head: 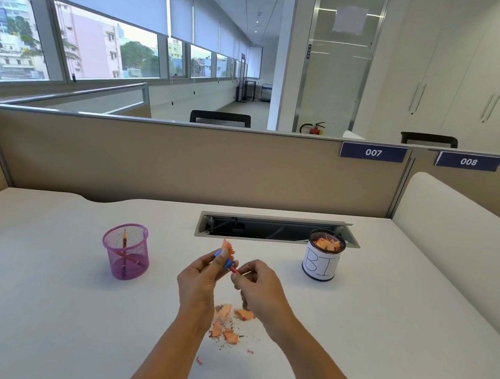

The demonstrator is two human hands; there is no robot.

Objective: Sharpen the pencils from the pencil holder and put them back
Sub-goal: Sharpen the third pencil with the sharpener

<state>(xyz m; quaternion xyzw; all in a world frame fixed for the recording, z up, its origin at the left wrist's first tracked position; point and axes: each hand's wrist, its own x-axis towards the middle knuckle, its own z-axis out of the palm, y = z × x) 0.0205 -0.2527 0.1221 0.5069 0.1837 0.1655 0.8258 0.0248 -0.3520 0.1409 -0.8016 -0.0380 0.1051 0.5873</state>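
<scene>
My left hand (199, 280) grips a small blue sharpener (227, 262) above the middle of the white desk (39, 305). A curl of orange shaving (228, 246) sticks up from the sharpener. My right hand (257, 288) pinches a red pencil (235, 270) whose tip is inside the sharpener. The pink mesh pencil holder (126, 251) stands to the left, with one pencil (125, 238) upright in it. Loose shavings (227, 323) lie on the desk under my wrists.
A cup labelled BIN (322, 259), with shavings in it, stands at the right by the open cable tray (269, 229). A beige partition (182, 162) closes the desk's far side. A white divider (457, 230) rises on the right.
</scene>
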